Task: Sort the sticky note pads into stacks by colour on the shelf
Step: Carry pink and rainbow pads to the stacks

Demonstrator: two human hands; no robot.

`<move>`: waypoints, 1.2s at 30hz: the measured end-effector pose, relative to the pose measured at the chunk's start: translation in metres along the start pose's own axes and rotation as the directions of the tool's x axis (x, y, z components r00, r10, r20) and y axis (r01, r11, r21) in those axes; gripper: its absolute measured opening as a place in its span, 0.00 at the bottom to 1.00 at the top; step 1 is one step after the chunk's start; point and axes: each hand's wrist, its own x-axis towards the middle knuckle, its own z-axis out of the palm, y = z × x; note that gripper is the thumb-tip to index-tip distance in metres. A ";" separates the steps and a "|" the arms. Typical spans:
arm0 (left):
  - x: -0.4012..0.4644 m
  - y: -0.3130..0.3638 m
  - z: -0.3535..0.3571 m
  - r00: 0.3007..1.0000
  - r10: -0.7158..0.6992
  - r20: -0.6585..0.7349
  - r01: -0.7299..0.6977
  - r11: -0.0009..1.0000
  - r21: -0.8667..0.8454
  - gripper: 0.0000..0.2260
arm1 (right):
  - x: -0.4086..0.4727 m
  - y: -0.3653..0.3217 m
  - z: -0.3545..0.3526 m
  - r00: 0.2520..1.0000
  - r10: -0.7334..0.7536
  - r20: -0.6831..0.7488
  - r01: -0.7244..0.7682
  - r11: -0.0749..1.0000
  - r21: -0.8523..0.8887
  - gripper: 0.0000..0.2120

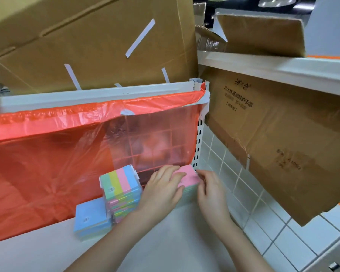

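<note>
Resting on a pink pad in the back right corner of the white shelf, the left hand is lying flat with its fingers straight and spread across the pad's top face. The right hand is sitting at the pad's right edge, fingers curled against it and apparently pinching that side, though the contact is partly hidden. The pink pad is topping a low stack whose lower layers are looking pale green. Just left of the left hand, a tall stack of striped multicolour pads is standing in clear wrap. A blue pad stack is lying in front of it, touching its left side. An orange plastic sheet is hanging behind the stacks, and cardboard boxes are leaning above.
</note>
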 end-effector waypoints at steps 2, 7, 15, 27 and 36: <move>-0.025 -0.003 -0.019 0.982 0.001 -0.191 -0.002 1.000 -0.007 0.11 | 0.003 -0.023 0.003 0.995 -0.088 0.055 0.083 0.993 0.087 0.16; -0.089 -0.040 -0.055 0.843 -0.309 -0.441 0.309 0.948 -0.073 0.14 | 0.002 -0.064 0.042 0.922 -0.210 0.327 0.140 0.964 0.225 0.22; -0.117 -0.081 -0.043 0.769 -0.636 0.065 0.623 0.721 -0.305 0.44 | -0.008 -0.079 0.089 0.851 -0.182 0.493 0.055 0.964 0.260 0.29; -0.109 -0.088 -0.043 0.787 -0.609 -0.101 0.547 0.764 -0.343 0.23 | -0.013 -0.079 0.092 0.914 -0.116 0.389 0.014 0.967 0.254 0.22; -0.108 -0.086 -0.042 0.787 -0.609 -0.100 0.556 0.769 -0.315 0.21 | -0.009 -0.089 0.083 0.900 -0.072 0.430 -0.008 0.983 0.181 0.20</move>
